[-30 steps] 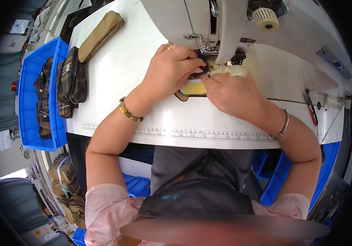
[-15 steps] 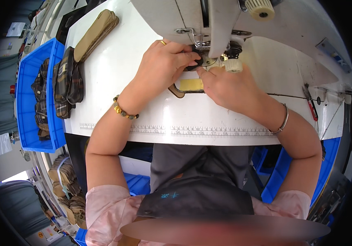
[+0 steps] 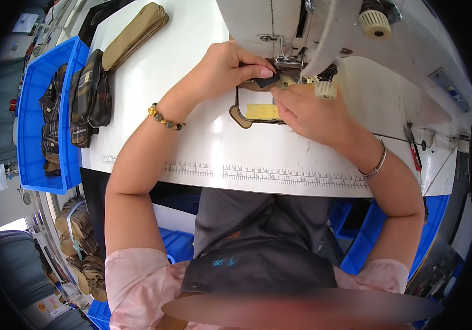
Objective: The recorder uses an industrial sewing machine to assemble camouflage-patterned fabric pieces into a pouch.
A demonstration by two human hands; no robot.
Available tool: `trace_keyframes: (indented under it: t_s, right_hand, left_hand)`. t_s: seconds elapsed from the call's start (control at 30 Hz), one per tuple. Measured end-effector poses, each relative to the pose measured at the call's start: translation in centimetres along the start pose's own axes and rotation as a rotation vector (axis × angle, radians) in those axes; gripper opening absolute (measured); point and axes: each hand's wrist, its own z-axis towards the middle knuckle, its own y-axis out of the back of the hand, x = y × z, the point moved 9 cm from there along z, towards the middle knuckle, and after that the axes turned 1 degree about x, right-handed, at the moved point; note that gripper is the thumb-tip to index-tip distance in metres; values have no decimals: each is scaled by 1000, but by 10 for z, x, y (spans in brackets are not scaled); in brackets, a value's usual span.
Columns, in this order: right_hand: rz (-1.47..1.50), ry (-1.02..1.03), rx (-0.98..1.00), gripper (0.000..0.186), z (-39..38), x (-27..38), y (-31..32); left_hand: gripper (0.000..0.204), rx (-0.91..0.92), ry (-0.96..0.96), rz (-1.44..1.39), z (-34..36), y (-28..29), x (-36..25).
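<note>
My left hand (image 3: 236, 69) pinches a small piece of black fabric (image 3: 267, 81) between thumb and fingers, just left of the presser foot (image 3: 288, 64) of a white sewing machine (image 3: 335, 27). Close by on the right, my right hand (image 3: 315, 115) rests at the needle plate (image 3: 286, 83), its fingers drawn together near the fabric. Whatever those fingertips hold is hidden. Below the hands, a yellow patch (image 3: 263, 112) shows inside a dark-edged opening in the machine bed, and a tan rounded piece (image 3: 241, 117) sits at its corner.
A stack of tan fabric pieces (image 3: 136, 36) lies at the far left of the white table (image 3: 192, 146). Folded plaid pieces (image 3: 90, 99) lie beside a blue bin (image 3: 24, 137) holding more plaid. Red-handled snips (image 3: 414, 148) lie at the right. A printed ruler (image 3: 258, 175) runs along the front edge.
The left hand has lifted slightly and turned, so more of the black fabric shows. The right hand stays by the needle plate. The whole view has shifted a little.
</note>
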Motion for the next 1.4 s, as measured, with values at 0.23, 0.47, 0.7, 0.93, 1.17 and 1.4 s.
trace_keyframes:
  t_s: [0.23, 0.47, 0.7, 0.93, 1.17, 1.4]
  right_hand:
    - [-122, 66, -144, 15, 9, 0, 17]
    - [-89, 89, -161, 8, 7, -3, 7]
    - [-43, 47, -87, 8, 4, -13, -8]
    - [19, 34, -6, 13, 8, -9, 1]
    - [-175, 41, 201, 27, 2, 5, 2]
    - [-253, 75, 190, 30, -1, 12, 6]
  left_hand:
    - [19, -39, 7, 37, 0, 2, 8]
    - [18, -28, -8, -7, 2, -1, 11]
    - [19, -37, -45, 23, 1, 0, 8]
    - [19, -61, -59, 84, -3, 2, 1]
    - [19, -76, -90, 107, -7, 0, -8]
    - [20, -11, -150, 94, -8, 2, -10]
